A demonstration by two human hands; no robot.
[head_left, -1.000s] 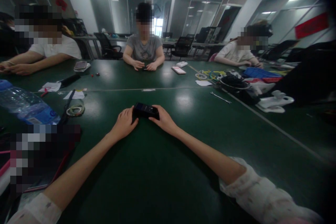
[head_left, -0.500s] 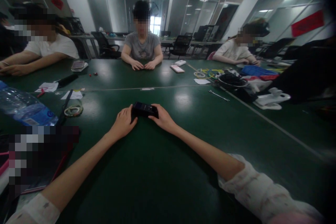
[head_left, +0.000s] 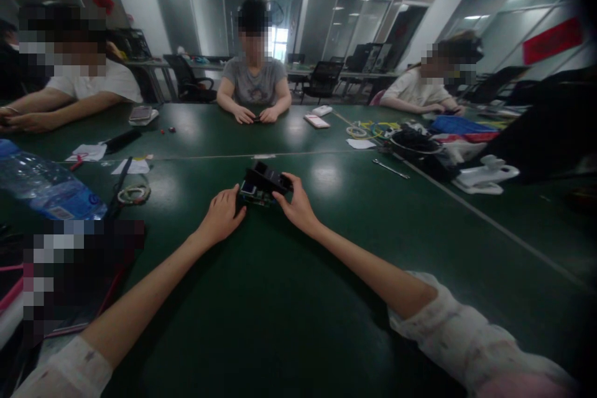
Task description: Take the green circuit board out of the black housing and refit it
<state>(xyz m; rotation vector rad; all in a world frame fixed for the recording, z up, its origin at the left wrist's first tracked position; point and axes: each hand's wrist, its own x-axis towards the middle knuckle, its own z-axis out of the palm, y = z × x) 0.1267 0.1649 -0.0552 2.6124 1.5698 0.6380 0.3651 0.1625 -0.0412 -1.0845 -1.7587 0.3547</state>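
A black cover (head_left: 269, 178) is tilted up off a small circuit board (head_left: 255, 196) with a little screen, near the middle of the green table (head_left: 298, 298). My right hand (head_left: 298, 204) grips the cover's right end between thumb and fingers. At the board's left end is my left hand (head_left: 224, 214), its thumb and fingers closed on that edge. The board rests low at the table surface, and the cover's raised left part shows its inner side.
A water bottle (head_left: 56, 186) lies at the left, near a cable coil (head_left: 133, 194). A wrench (head_left: 390, 168), cables (head_left: 368, 129) and a white clamp (head_left: 487, 175) are at the right. Three people sit across the table, one person's hands (head_left: 255, 115) opposite me.
The black cover has come up off the device and tilted, baring the circuit board. My right hand has moved slightly up and right with it; my left hand stays at the left end.
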